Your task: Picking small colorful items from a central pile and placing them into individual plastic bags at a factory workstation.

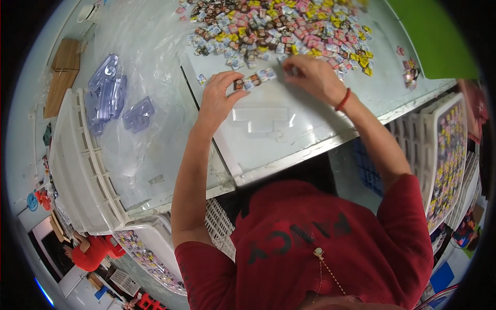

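Note:
A short row of small block-like pieces in white, blue and brown (254,80) lies on the white table. My left hand (219,98) has its thumb and forefinger closed on the brown piece (238,84) at the row's left end. Just past the other end is my right hand (316,76), fingers curled together beside the pile; what they hold, if anything, is hidden. A clear plastic tray (261,120) with a stepped outline lies flat on the table, nearer to me than the row. Beyond my hands spreads a large heap of small colourful pieces (279,32).
Several clear plastic trays (107,98) are stacked on a clear plastic sheet (139,147) at the left. A green panel (429,41) stands at the far right. White crates (447,155) filled with pieces flank the table. Another person in red (89,254) is at lower left.

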`<state>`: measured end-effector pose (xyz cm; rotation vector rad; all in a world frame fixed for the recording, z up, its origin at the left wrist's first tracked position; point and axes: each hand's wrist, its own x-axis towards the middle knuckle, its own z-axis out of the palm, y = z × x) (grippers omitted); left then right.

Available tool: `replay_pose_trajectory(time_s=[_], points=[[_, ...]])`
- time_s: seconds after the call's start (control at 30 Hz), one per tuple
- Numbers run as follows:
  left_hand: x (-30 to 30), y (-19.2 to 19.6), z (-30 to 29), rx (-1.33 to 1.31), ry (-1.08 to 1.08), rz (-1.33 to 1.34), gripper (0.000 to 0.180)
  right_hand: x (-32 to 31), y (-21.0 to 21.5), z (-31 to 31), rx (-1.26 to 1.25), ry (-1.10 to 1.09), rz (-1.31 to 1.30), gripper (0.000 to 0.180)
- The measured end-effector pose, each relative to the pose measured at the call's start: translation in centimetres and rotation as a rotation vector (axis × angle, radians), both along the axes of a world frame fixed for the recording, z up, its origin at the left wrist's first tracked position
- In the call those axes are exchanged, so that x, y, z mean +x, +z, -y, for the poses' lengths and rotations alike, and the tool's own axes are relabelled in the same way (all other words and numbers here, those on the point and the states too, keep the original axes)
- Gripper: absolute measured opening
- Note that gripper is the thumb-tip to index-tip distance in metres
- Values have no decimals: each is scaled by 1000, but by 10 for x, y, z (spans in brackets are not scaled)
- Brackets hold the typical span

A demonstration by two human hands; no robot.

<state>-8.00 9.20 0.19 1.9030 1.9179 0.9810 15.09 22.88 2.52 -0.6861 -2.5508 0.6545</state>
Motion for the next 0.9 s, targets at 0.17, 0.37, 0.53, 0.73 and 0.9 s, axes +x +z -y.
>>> replay_pose_trajectory(time_s=[0.17,0.37,0.53,0.73,0.9], points=[[4,2,-2,-135,-16,114,39,-6,-11,12,172,-20,52,40],[6,3,-2,0,-22,-41,40,-16,-12,-5,236,121,29,52],[7,7,-7,-94,-28,42,42,-21,-17,-7,101,159,36,54],[16,6,-7,29,-56,31,44,-24,-14,1,166,157,11,45],[19,11,-3,-103,-86,68,45,-25,-23,17,224,119,14,42]])
